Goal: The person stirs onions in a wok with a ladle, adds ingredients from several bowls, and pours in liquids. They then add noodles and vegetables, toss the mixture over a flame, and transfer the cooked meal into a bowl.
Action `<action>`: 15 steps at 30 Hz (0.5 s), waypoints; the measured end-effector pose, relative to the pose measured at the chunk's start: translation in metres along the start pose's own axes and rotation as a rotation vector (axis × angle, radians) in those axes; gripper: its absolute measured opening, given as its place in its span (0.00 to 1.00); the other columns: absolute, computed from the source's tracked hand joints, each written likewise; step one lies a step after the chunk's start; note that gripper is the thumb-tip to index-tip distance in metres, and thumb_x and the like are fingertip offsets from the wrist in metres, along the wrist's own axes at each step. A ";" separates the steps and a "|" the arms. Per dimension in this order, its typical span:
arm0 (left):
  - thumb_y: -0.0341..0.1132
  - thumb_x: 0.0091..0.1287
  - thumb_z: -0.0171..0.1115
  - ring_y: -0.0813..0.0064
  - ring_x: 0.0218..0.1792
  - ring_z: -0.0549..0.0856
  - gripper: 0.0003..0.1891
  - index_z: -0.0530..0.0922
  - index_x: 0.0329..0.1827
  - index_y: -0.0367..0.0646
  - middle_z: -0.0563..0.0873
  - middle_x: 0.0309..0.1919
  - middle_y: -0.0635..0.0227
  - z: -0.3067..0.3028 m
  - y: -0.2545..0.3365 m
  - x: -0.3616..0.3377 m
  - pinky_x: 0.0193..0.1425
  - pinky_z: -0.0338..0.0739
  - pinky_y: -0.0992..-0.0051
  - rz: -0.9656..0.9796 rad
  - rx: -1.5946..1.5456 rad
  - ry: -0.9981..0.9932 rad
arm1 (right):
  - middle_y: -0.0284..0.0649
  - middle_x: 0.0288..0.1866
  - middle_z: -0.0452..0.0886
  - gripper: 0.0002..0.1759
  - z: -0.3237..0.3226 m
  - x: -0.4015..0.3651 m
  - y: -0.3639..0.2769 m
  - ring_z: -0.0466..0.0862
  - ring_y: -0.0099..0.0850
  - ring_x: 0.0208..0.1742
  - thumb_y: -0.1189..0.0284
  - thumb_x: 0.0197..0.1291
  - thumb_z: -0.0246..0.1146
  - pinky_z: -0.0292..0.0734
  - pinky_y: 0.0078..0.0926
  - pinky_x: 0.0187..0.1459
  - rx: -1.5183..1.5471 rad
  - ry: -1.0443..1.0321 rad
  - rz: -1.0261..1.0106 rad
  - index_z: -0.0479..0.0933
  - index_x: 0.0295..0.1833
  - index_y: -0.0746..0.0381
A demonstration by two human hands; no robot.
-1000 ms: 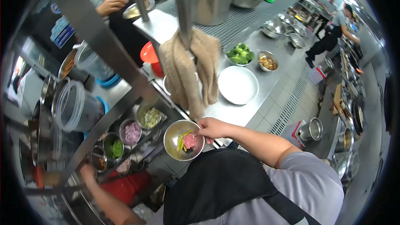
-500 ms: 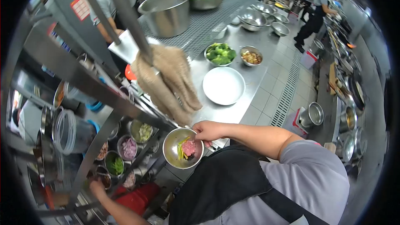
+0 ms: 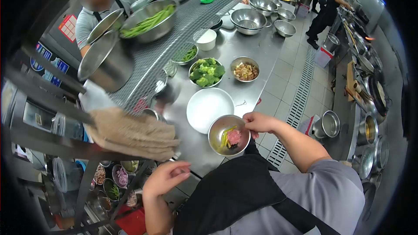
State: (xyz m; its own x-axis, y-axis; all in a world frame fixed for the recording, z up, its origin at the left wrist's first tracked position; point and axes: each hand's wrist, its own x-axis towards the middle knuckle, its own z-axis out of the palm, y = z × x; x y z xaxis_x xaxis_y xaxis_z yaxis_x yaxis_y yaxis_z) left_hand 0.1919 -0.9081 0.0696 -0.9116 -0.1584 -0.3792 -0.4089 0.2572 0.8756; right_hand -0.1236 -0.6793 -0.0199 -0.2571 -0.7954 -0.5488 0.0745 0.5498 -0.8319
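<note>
My right hand point(image 3: 260, 123) grips the rim of a small metal bowl point(image 3: 213, 139). Inside lie pink raw meat point(image 3: 234, 137), yellow-green strips point(image 3: 225, 139) and something dark. The bowl is held over the near edge of the steel counter, partly overlapping a white plate point(image 3: 204, 109) in view. My left hand point(image 3: 167, 177) has nothing in it; its fingers are loosely stretched, below a brown towel point(image 3: 130, 132) hanging on the rack. Beyond the plate stand a bowl of broccoli point(image 3: 207, 73) and a bowl of brown chopped pieces point(image 3: 245, 70).
A perforated shelf point(image 3: 150, 76) holds a bowl of green stalks point(image 3: 150, 21) and a metal pot point(image 3: 106, 63). Ingredient bowls with onion point(image 3: 120, 176) sit lower left, behind metal bars. Co-workers stand across the shelf and by the stoves; a pot point(image 3: 329, 124) stands at right.
My right hand has carried the bowl to the right, over to the counter edge near the plate. My left hand has come up from the ingredient bowls. The view has turned.
</note>
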 end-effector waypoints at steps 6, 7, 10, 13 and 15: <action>0.37 0.62 0.63 0.73 0.34 0.81 0.15 0.82 0.49 0.40 0.85 0.36 0.62 0.057 0.075 0.262 0.41 0.75 0.73 0.265 0.490 0.164 | 0.35 0.21 0.75 0.05 -0.135 -0.024 0.040 0.78 0.24 0.17 0.75 0.58 0.55 0.72 0.21 0.19 0.062 0.140 -0.031 0.72 0.35 0.67; 0.37 0.63 0.61 0.64 0.38 0.83 0.14 0.82 0.47 0.40 0.85 0.38 0.57 0.063 0.082 0.300 0.45 0.76 0.69 0.276 0.456 0.191 | 0.35 0.22 0.75 0.06 -0.155 -0.027 0.054 0.77 0.23 0.17 0.75 0.57 0.55 0.72 0.20 0.20 0.086 0.212 -0.004 0.73 0.36 0.68; 0.33 0.63 0.57 0.56 0.45 0.82 0.11 0.83 0.45 0.42 0.84 0.42 0.55 0.076 0.096 0.402 0.50 0.76 0.64 0.288 0.648 0.321 | 0.35 0.22 0.75 0.05 -0.193 -0.039 0.062 0.77 0.23 0.17 0.76 0.57 0.54 0.72 0.20 0.19 0.148 0.320 0.032 0.72 0.35 0.67; 0.30 0.62 0.55 0.54 0.47 0.81 0.12 0.82 0.46 0.43 0.83 0.44 0.55 0.081 0.087 0.468 0.53 0.75 0.62 0.185 0.831 0.250 | 0.35 0.21 0.75 0.04 -0.218 -0.038 0.081 0.77 0.23 0.17 0.76 0.57 0.54 0.72 0.20 0.19 0.186 0.387 0.035 0.70 0.35 0.66; 0.29 0.61 0.55 0.55 0.48 0.81 0.13 0.82 0.47 0.43 0.83 0.44 0.56 0.081 0.082 0.489 0.54 0.75 0.62 0.154 0.916 0.183 | 0.35 0.20 0.74 0.03 -0.231 -0.037 0.089 0.77 0.24 0.17 0.76 0.58 0.54 0.72 0.21 0.18 0.212 0.363 0.024 0.69 0.35 0.66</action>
State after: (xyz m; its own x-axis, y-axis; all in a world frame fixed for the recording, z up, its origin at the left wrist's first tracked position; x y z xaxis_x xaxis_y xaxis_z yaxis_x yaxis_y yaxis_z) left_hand -0.2904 -0.8872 -0.0679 -0.9695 -0.1875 -0.1580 -0.2287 0.9238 0.3071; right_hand -0.3301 -0.5418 -0.0550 -0.5732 -0.6203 -0.5354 0.2719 0.4724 -0.8384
